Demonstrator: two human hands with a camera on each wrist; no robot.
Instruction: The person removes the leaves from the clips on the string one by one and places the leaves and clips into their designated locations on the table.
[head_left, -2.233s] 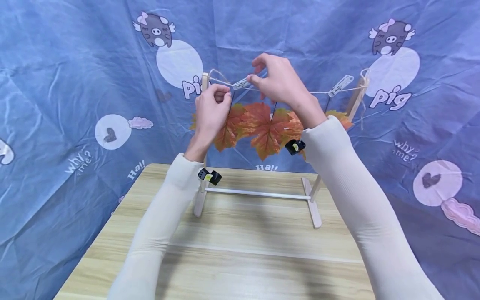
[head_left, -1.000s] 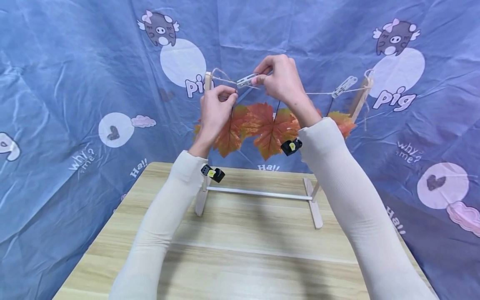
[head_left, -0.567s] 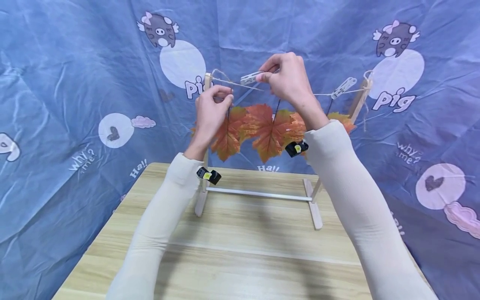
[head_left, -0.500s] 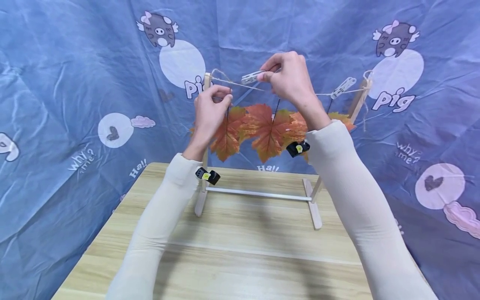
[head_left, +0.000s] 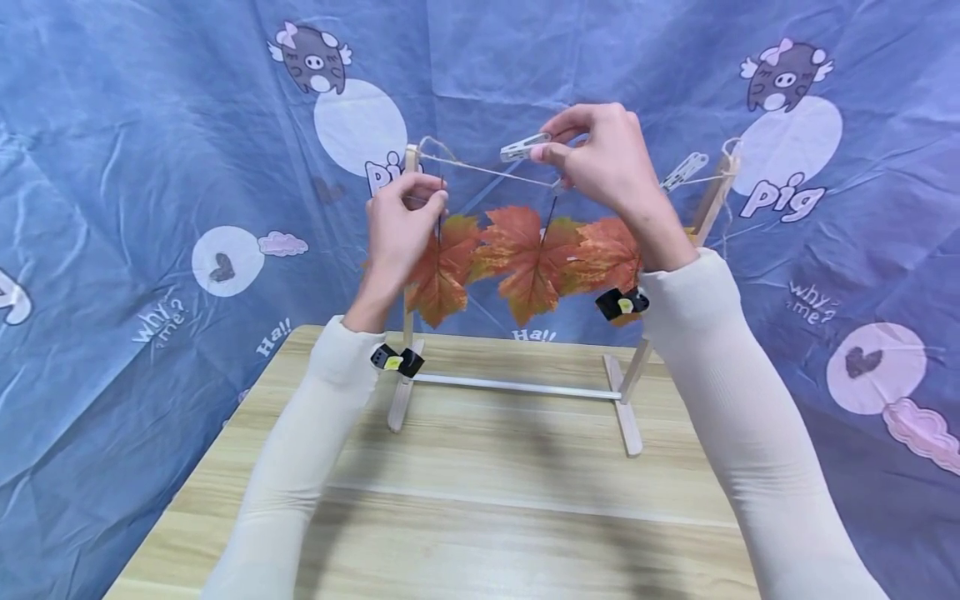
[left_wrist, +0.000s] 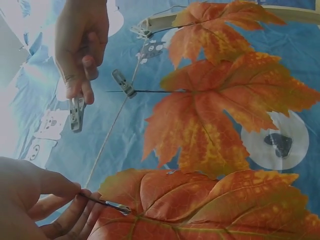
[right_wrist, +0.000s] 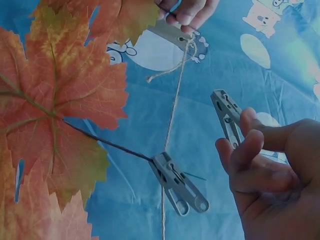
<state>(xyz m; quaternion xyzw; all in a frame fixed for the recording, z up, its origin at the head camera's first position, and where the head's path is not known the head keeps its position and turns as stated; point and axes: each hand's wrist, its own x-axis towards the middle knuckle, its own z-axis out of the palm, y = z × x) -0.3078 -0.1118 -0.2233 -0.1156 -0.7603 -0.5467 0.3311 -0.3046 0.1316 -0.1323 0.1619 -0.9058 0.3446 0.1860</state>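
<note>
My left hand [head_left: 401,221] pinches the dark stem of the left maple leaf [head_left: 437,279], beside the string near the left post. In the left wrist view the stem [left_wrist: 102,202] lies between thumb and fingers. My right hand [head_left: 607,162] holds a grey clothespin [head_left: 525,147] above the string [head_left: 502,173], apart from it; the right wrist view shows this clothespin [right_wrist: 227,117] between thumb and fingers. Another clothespin [right_wrist: 177,182] clips a leaf stem to the string. The middle leaf [head_left: 532,267] hangs below the string.
A wooden stand rests on the table [head_left: 465,517], with a left post [head_left: 409,162], a right post [head_left: 712,204] and a white lower bar [head_left: 517,386]. Near the right post a further clothespin [head_left: 684,171] is on the string. A blue printed cloth [head_left: 135,217] hangs behind.
The clothespin in my right hand has come off the string and moved up and to the right. My left hand has shifted left with the leaf stem.
</note>
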